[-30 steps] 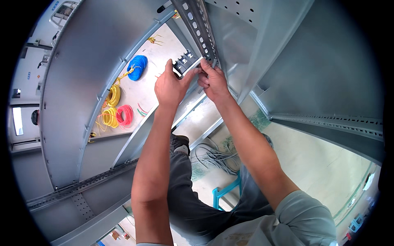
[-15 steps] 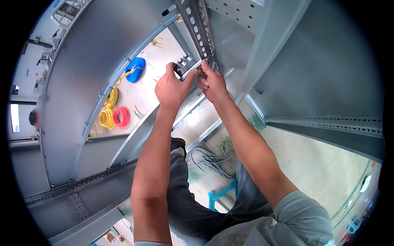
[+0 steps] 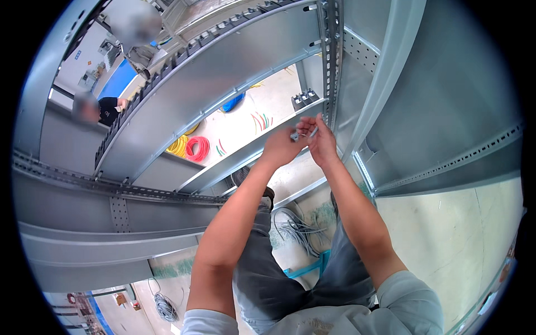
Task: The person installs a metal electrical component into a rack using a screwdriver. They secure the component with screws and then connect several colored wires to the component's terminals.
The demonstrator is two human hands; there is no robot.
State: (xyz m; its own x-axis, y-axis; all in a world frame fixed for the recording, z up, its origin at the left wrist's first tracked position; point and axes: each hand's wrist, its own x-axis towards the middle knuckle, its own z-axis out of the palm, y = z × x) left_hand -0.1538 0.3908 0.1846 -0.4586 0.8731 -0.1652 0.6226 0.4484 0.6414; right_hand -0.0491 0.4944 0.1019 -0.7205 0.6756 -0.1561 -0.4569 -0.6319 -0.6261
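Observation:
My left hand (image 3: 282, 147) is closed in a pinch on a small shiny metal part (image 3: 294, 135), too small to name. Close beside it my right hand (image 3: 322, 146) is turned partly palm up, fingers curled round a small grey strip-like piece (image 3: 314, 132). Both hands are just below a black terminal block (image 3: 305, 99), which sits on a metal crossbar (image 3: 279, 124) of the cabinet frame. Neither hand touches the block. A perforated upright (image 3: 330, 67) rises at the right end of that bar.
Through the frame opening show coils of red wire (image 3: 197, 149), yellow wire (image 3: 177, 146) and blue wire (image 3: 233, 103), with short cut wires near them. Grey cable (image 3: 298, 229) lies on the floor between my legs, by a turquoise stool (image 3: 310, 268). Another person (image 3: 109, 110) is at far left.
My left hand has left the terminal block, and both hands have drawn back below it, close together. The view has shifted, bringing the other person and more of the frame into sight.

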